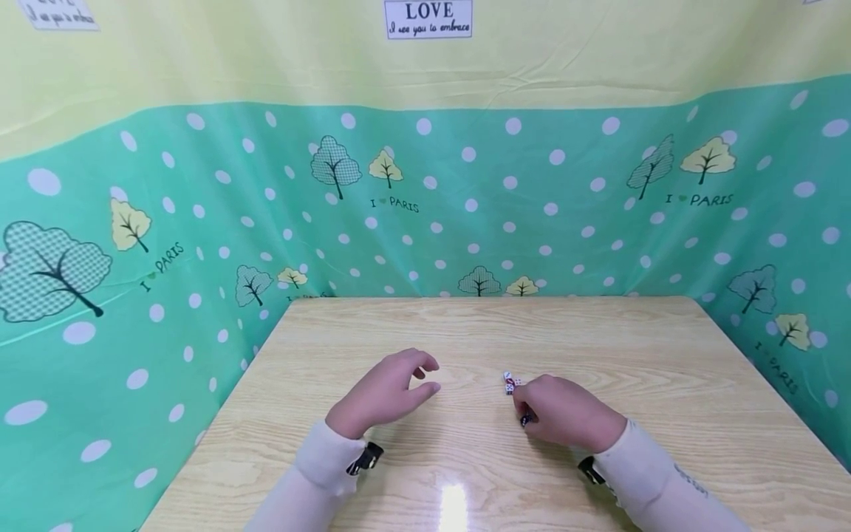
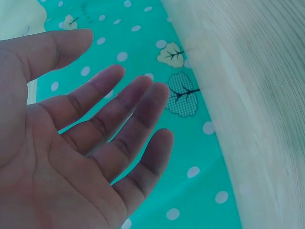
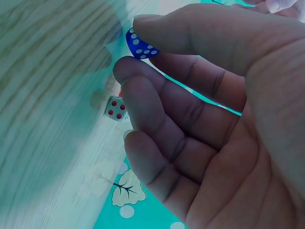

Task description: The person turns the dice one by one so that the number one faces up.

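Observation:
My right hand pinches a dark blue die with white pips between the thumb and index finger, just over the table. Beyond its fingertips a few small dice sit close together on the wood, among them a white die at the back. In the right wrist view a white die with red pips shows past the fingers, and a bit of red peeks out behind it. My left hand hovers above the table to the left, fingers loosely bent, palm bare in the left wrist view.
The pale wooden table has a light glare near its front edge. A green and yellow curtain with dots and trees stands along the back and both sides. Black straps circle both wrists.

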The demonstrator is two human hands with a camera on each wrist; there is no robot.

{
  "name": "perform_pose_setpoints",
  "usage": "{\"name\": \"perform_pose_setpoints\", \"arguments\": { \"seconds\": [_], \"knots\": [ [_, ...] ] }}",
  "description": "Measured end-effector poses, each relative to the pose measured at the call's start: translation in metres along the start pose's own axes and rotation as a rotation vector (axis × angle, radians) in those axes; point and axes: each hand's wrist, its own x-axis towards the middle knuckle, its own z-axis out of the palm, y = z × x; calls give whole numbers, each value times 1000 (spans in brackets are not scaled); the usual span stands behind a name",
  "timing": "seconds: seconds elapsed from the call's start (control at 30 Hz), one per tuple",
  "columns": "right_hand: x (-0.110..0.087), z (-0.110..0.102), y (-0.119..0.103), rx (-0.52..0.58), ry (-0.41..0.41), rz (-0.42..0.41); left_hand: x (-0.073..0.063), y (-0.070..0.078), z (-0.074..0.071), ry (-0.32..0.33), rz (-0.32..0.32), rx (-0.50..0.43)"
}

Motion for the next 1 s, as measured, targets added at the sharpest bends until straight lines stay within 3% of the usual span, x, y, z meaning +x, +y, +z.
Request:
{"name": "perform_pose_setpoints", "arguments": {
  "seconds": [0.2, 0.4, 0.73, 1.0],
  "knots": [
    [0, 0, 0, 41, -10, -17, 3, -9, 0, 26, -20, 27],
    [1, 1, 4, 158, -19, -68, 5, -17, 1, 29, -53, 17],
    [5, 14, 27, 519, -105, -60, 6, -24, 2, 13, -88, -15],
    [6, 19, 38, 583, -156, -31, 8, -25, 4, -4, -76, -13]
  ]
}}
